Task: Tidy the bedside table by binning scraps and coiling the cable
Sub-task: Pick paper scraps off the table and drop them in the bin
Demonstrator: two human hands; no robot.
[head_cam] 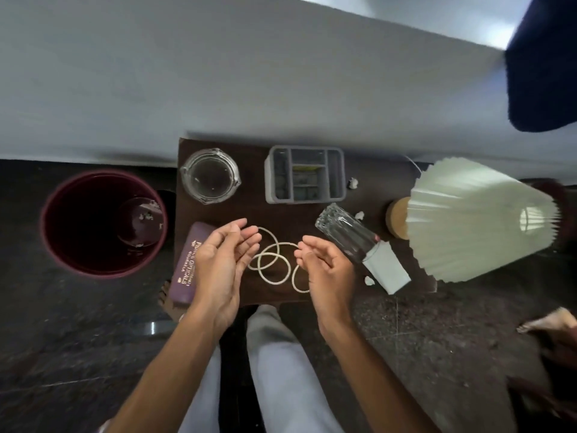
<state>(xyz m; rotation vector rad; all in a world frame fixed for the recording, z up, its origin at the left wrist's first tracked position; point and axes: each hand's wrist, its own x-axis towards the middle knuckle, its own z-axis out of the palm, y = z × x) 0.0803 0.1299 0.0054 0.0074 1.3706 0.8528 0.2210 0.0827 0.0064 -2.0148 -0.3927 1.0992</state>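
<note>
My dark wooden bedside table (249,210) carries a grey organiser (305,174) at its back. Left of it sits a glass jar (209,175); in front, the looped white cable (274,260); front-left, a purple spectacle case (186,267); right, paper scraps (353,183) and the lamp (468,220).

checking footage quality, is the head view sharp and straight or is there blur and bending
Head view: strong wide-angle bending, the wall edge and lamp shade stretch outward; edges smear, the dark cloth top right is blurred; the cable and both hands stay fairly sharp; light is soft, little glare.
</note>
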